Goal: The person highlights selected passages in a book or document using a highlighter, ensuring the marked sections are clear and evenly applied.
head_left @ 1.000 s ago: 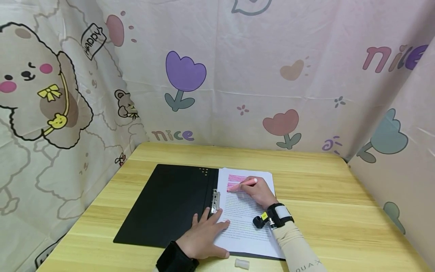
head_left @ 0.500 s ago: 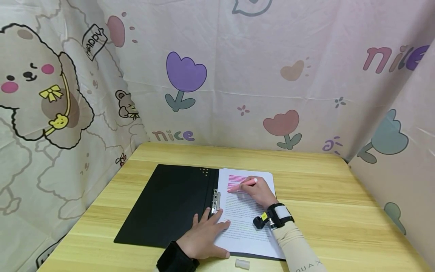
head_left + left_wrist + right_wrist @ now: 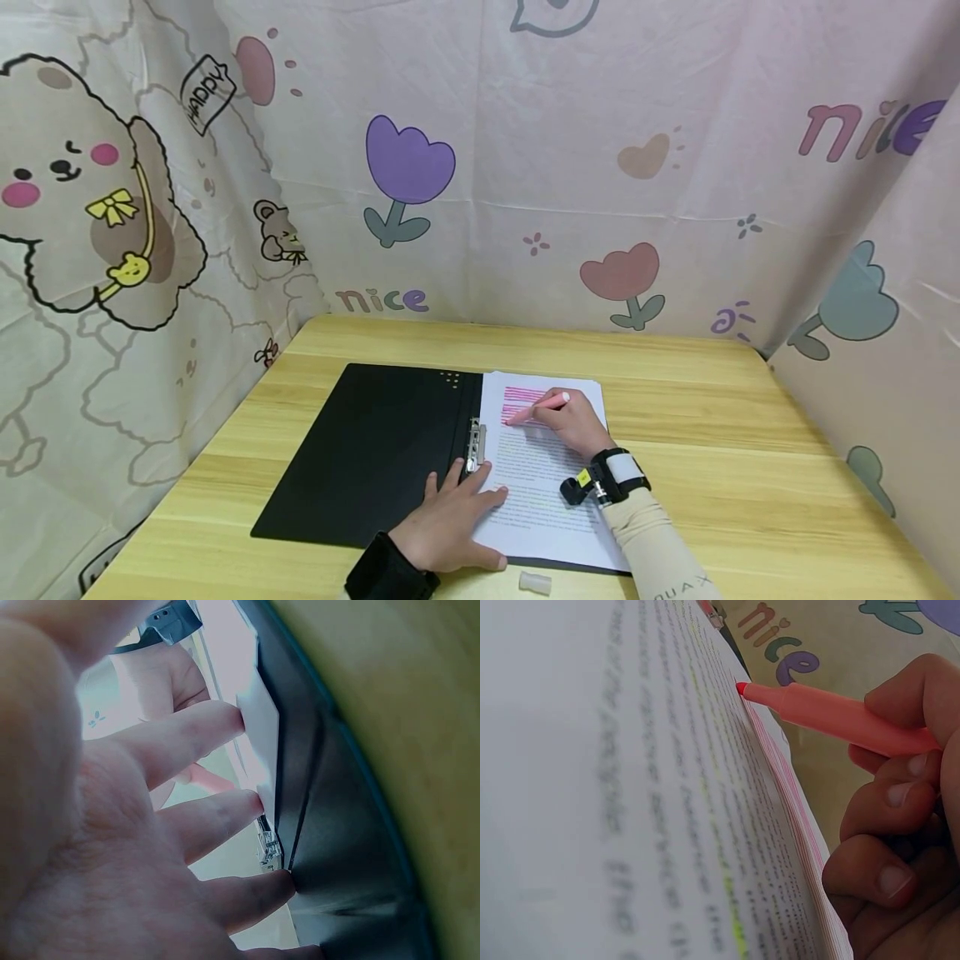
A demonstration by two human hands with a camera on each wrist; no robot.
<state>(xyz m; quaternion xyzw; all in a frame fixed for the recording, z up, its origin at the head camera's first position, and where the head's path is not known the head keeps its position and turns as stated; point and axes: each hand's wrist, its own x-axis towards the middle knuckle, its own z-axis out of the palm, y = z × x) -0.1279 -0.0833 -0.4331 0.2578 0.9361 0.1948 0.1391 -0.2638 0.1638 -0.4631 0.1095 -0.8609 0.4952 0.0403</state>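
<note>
A pink highlighter [image 3: 536, 408] is pinched in my right hand [image 3: 576, 423], its tip at the left end of a text line on the printed page [image 3: 540, 483]. Pink stripes [image 3: 521, 396] cover the upper lines there, and the right wrist view also shows yellow marks [image 3: 735, 915] lower down. My left hand [image 3: 450, 517] rests with fingers spread across the lower left of the page and the spine of the black folder [image 3: 375, 450]. A metal clip [image 3: 475, 446] stands on the spine just above its fingertips.
A small pale cap-like piece [image 3: 535, 582] lies on the wooden table [image 3: 697, 467] by the folder's front edge. Patterned cloth [image 3: 510, 167] hangs behind and at both sides of the table.
The highlighter tip has shifted slightly right and down on the page, with my right hand following a little. My left hand stays where it was.
</note>
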